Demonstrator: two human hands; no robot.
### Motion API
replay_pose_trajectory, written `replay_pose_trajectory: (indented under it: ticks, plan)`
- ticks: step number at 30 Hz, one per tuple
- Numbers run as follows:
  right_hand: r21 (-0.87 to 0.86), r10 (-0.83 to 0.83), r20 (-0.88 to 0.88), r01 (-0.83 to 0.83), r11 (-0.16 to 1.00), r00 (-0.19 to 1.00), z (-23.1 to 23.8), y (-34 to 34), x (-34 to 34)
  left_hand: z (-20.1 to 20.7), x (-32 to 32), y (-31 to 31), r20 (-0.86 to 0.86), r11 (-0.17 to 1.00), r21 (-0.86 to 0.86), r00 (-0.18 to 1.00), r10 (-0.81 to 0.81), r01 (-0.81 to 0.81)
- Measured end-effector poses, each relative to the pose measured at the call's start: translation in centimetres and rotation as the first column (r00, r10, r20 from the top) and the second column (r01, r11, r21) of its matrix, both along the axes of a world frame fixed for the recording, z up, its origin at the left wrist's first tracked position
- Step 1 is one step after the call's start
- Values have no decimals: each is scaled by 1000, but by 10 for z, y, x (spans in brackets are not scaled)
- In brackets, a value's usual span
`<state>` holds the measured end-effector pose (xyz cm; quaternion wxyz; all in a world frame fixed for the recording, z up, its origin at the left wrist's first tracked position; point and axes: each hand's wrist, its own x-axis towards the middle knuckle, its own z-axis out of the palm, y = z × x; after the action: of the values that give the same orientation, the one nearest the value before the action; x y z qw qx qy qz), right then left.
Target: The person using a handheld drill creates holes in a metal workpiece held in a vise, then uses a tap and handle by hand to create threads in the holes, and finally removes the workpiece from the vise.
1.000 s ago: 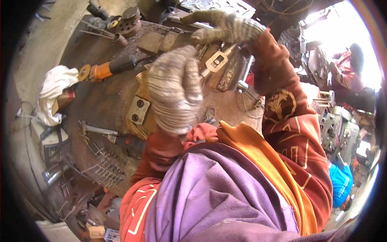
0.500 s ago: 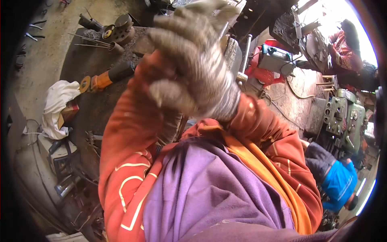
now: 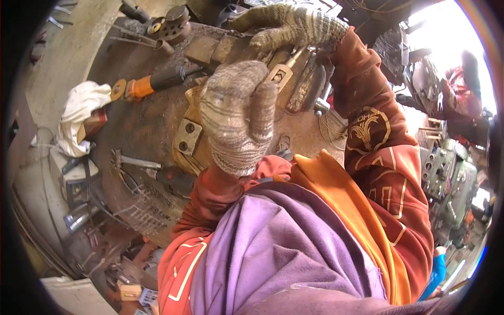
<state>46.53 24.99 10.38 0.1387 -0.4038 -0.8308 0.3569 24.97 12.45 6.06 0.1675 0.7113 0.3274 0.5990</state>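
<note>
Both my hands wear grey-striped knit work gloves. My left hand is raised in front of my chest above the bench, its thumb upright and apart; the fingers bend away and their tips are hidden. I see nothing in it. Farther off, my right hand stretches leftward, fingers extended and thumb apart, holding nothing visible. Just below it lies a metal rod with a slotted rectangular end, partly behind my left glove. A metal block with two holes rests left of my left wrist.
An orange and black angle grinder lies on the dark bench at left, near a white cloth. A hammer-like tool lies right of centre. Green machinery stands at right. Another person's blue sleeve shows at lower right.
My hands were together, blurred, and have separated. The right went farther away; the left came down nearer my chest. The view has shifted, and less of the person in blue shows.
</note>
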Motion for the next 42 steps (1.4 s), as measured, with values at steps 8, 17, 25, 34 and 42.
replay_pose_trajectory:
  ticks: [8,17,25,34,42]
  plan:
    - [331,-336,-471,516,790,816,-5,-139,-38,3,13,138,-236,958,-99,929,-285,269]
    - [630,-237,-445,490,602,864,13,-112,-115,31,95,148,-448,825,-246,696,-562,508]
    - [93,-293,115,283,955,949,62,-24,-18,12,-10,-7,599,642,-536,783,-168,548]
    - [-16,-321,-347,336,942,881,4,-84,16,0,-15,78,-235,995,-76,969,-79,62]
    - [512,-304,-371,466,721,877,-4,-142,-142,-8,97,174,-706,819,70,608,-362,569]
